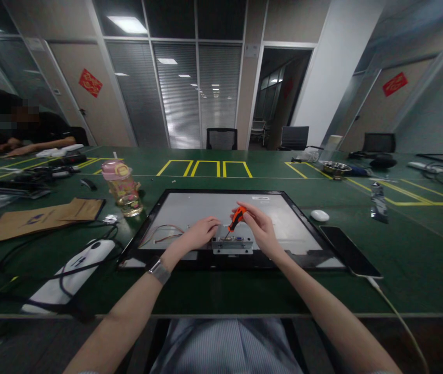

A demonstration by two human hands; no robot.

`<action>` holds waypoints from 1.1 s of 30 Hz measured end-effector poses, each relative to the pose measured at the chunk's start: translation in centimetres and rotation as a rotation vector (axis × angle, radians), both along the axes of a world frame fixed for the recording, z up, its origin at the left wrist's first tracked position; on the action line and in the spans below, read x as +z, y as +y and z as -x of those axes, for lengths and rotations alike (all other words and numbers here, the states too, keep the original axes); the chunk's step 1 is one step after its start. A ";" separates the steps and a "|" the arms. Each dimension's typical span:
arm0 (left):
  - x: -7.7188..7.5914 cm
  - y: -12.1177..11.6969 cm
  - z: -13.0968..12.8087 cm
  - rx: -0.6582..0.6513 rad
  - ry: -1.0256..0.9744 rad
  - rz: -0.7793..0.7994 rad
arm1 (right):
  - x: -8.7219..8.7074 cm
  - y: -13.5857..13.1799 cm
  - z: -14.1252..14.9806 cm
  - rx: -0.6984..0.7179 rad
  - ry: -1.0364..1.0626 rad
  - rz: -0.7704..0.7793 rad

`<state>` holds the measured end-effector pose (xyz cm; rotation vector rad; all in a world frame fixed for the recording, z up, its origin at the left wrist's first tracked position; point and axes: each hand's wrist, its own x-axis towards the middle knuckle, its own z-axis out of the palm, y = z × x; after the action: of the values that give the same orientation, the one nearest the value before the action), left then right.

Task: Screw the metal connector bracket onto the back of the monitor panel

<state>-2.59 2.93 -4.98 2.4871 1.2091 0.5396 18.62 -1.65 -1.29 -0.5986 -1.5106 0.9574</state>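
Observation:
In my right hand is a screwdriver with an orange and black handle, tilted so its thin shaft points down and left. The shaft reaches a small metal bracket with screws or fittings along its top. My left hand has its fingers drawn together at the bracket's left end; the fingertips are partly hidden. Under both hands lies a flat panel with a black frame and a grey back. Thin loose wires run across the panel, left of the bracket.
Left of the panel stand a pink-lidded bottle, a brown paper bag and a white power strip with black cables. To the right lie a phone on a cable and a white earbud case. Another person sits far left.

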 end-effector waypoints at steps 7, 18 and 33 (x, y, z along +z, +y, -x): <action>-0.2 0.0 0.0 -0.005 -0.008 -0.005 | -0.1 0.5 -0.3 0.122 0.043 0.042; 0.1 -0.1 0.0 -0.001 -0.013 0.009 | -0.5 0.9 0.0 -0.116 0.016 0.033; 0.0 0.0 -0.1 -0.004 -0.016 -0.005 | 0.4 0.6 0.1 0.081 0.211 0.187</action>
<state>-2.53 2.90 -5.03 2.4843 1.1974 0.5614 18.50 -1.04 -0.89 -0.5529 -1.2739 1.1958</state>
